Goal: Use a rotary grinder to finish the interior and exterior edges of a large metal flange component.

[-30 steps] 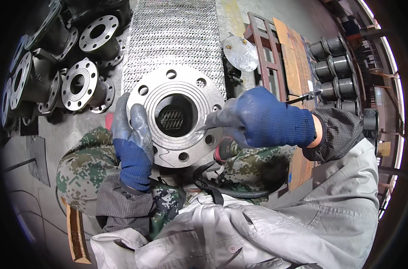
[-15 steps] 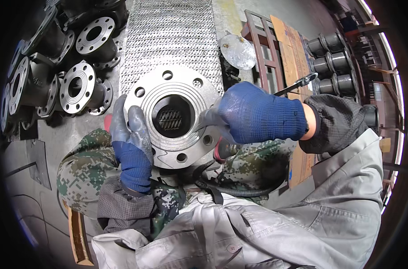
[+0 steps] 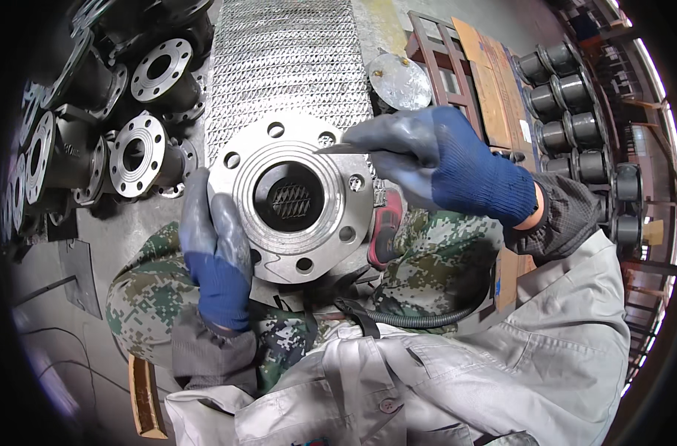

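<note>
A round metal flange face with bolt holes and concentric rings stands in front of me; through its dark central bore a wire-mesh pattern shows. My left hand, in a blue and grey glove, grips its left edge, thumb on the face and fingers along the rim. In my right hand, gloved alike and closed, is a narrow, pointed metal scraper. The tip lies over the ringed upper right of the face; whether it touches, I cannot tell. The glove hides most of the scraper.
A ridged metal mesh surface runs away beyond the flange. Several flanged pipe pieces crowd the left, and more dark ones stand in rows at the right. Right of the mesh are a round metal plate, a brown frame and cardboard.
My right hand has moved up from the bore's right side, and the scraper now points left over the upper face. My left hand keeps its hold. The view has shifted slightly.
</note>
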Action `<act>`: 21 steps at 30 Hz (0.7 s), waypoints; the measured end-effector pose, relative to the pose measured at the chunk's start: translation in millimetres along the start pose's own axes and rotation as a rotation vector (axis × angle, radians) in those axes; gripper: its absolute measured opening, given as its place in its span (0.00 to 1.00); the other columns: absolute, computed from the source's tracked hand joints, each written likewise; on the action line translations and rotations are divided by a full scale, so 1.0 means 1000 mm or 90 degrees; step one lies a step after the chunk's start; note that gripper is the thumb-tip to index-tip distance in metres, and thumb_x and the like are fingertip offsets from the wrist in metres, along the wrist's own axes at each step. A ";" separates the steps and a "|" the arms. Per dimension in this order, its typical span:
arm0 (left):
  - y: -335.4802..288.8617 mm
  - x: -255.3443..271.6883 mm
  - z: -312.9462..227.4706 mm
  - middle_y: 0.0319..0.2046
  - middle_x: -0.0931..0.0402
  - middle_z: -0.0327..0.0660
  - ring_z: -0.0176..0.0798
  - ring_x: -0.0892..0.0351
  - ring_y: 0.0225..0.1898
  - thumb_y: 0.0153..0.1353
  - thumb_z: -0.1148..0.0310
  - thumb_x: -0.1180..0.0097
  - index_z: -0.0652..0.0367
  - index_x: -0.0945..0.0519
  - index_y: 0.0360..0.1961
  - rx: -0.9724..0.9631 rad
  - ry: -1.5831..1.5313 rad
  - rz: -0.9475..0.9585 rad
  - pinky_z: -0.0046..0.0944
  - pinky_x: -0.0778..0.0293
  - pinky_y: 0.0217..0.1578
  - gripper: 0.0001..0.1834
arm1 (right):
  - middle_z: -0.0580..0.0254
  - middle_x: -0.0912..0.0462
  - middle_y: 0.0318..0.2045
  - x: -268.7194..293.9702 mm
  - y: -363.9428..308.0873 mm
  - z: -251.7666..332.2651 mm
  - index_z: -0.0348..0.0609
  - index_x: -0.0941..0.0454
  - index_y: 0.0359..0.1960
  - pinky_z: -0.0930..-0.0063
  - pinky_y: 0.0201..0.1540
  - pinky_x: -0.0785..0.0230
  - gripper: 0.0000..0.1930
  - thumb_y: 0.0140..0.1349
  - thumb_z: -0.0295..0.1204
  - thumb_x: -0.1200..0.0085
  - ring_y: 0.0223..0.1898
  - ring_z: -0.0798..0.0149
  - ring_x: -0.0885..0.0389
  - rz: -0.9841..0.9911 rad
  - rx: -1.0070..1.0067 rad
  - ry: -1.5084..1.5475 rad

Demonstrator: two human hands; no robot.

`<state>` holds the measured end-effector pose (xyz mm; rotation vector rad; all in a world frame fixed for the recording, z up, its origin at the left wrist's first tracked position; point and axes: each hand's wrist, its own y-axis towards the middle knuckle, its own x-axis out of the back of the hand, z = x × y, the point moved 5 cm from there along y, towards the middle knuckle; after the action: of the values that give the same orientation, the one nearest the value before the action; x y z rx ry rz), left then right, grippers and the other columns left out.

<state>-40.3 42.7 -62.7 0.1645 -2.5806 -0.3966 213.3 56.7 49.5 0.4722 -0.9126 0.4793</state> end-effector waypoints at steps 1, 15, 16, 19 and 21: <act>-0.001 0.007 -0.007 0.56 0.29 0.64 0.59 0.28 0.59 0.68 0.67 0.52 0.74 0.29 0.58 -0.099 0.170 0.007 0.50 0.32 0.60 0.22 | 0.57 0.16 0.25 0.000 -0.011 -0.007 0.44 0.19 0.46 0.67 0.30 0.23 0.14 0.58 0.22 0.46 0.23 0.58 0.17 -0.012 -0.039 -0.004; -0.076 -0.021 -0.122 0.39 0.17 0.50 0.49 0.17 0.40 0.52 0.70 0.40 0.65 0.18 0.43 -0.376 -0.079 0.298 0.46 0.21 0.42 0.17 | 0.53 0.15 0.38 -0.011 -0.060 -0.024 0.50 0.20 0.54 0.66 0.37 0.23 0.23 0.56 0.19 0.47 0.33 0.54 0.16 0.007 -0.122 0.125; -0.062 -0.017 -0.114 0.36 0.18 0.54 0.47 0.17 0.38 0.52 0.71 0.41 0.67 0.18 0.41 -0.272 -0.134 0.264 0.46 0.21 0.39 0.15 | 0.53 0.15 0.37 -0.008 -0.061 -0.023 0.49 0.21 0.54 0.64 0.36 0.23 0.21 0.57 0.20 0.46 0.33 0.53 0.16 -0.004 -0.116 0.118; -0.049 -0.002 -0.113 0.50 0.24 0.60 0.54 0.20 0.47 0.53 0.60 0.37 0.68 0.29 0.59 -0.312 0.235 0.139 0.54 0.24 0.46 0.35 | 0.51 0.15 0.37 -0.010 -0.059 -0.023 0.49 0.22 0.54 0.63 0.36 0.23 0.21 0.57 0.20 0.45 0.33 0.52 0.16 -0.105 -0.051 0.110; -0.045 -0.018 -0.102 0.59 0.30 0.59 0.59 0.29 0.59 0.48 0.51 0.32 0.64 0.36 0.66 -0.235 0.306 0.147 0.64 0.34 0.57 0.48 | 0.50 0.15 0.38 -0.014 -0.062 -0.027 0.50 0.23 0.53 0.62 0.36 0.23 0.21 0.57 0.20 0.46 0.33 0.50 0.16 -0.116 -0.058 0.129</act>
<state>29.7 -21.6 -1.5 -0.1520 -1.9887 -0.6470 258.7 20.5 12.6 0.4108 -0.6865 0.3121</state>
